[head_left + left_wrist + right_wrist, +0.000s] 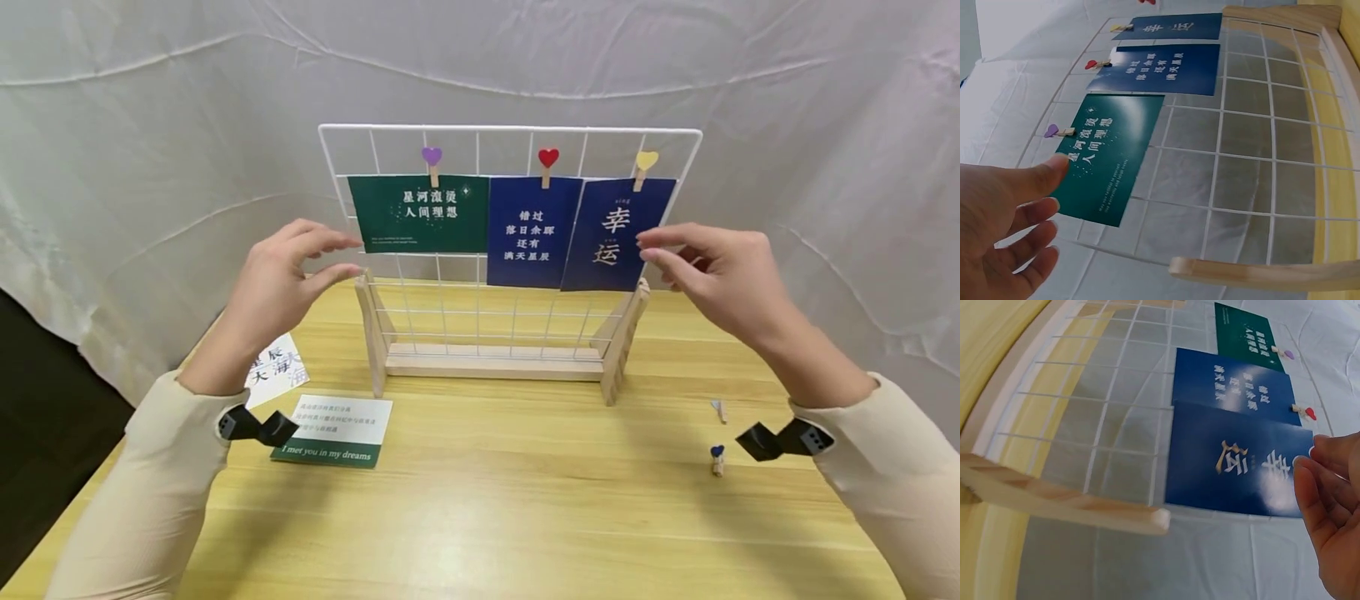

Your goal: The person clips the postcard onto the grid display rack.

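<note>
A white wire grid rack (510, 129) on wooden feet holds three cards in a row. The green card (420, 229) hangs at left under a purple heart clip (432, 157). In the middle a blue card (534, 193) hangs from a red heart clip (548, 157). Another blue card (592, 271) at right has a yellow heart clip (647, 160). My left hand (281, 262) is beside the green card's left edge, thumb and fingers spread apart with nothing between them. My right hand (720, 267) has bent fingers, its thumb and forefinger tips at the right blue card's outer edge.
Two loose cards lie at left on the wooden table (510, 517): a white one (281, 379) and a white-and-green one (341, 421). Toward the right lie a dark blue heart clip (717, 460) and a pale clip (720, 410). A whitish cloth (480, 50) hangs behind.
</note>
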Available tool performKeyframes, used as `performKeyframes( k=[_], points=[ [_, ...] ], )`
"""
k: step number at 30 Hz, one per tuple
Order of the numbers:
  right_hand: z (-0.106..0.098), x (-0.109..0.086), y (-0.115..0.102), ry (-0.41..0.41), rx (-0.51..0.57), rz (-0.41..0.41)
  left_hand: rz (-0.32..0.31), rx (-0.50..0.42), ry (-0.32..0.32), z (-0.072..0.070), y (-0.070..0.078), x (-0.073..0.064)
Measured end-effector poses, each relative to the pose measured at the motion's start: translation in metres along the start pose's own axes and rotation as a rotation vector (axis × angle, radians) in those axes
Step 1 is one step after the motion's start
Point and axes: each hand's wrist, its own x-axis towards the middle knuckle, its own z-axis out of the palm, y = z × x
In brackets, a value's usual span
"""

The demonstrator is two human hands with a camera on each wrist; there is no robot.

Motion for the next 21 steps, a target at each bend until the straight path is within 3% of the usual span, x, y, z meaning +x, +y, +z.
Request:
performKeyframes(
  k=[10,21],
  points=[
    [-0.005,-0.035,0.018,-0.079,-0.032,0.077,-0.043,-0.052,-0.128,0.008,-0.017,-0.027],
    [-0.002,-0.083,0.041,-0.177,0.029,0.219,-0.094,-0.074,-0.275,0.021,-0.04,-0.057]
  ],
)
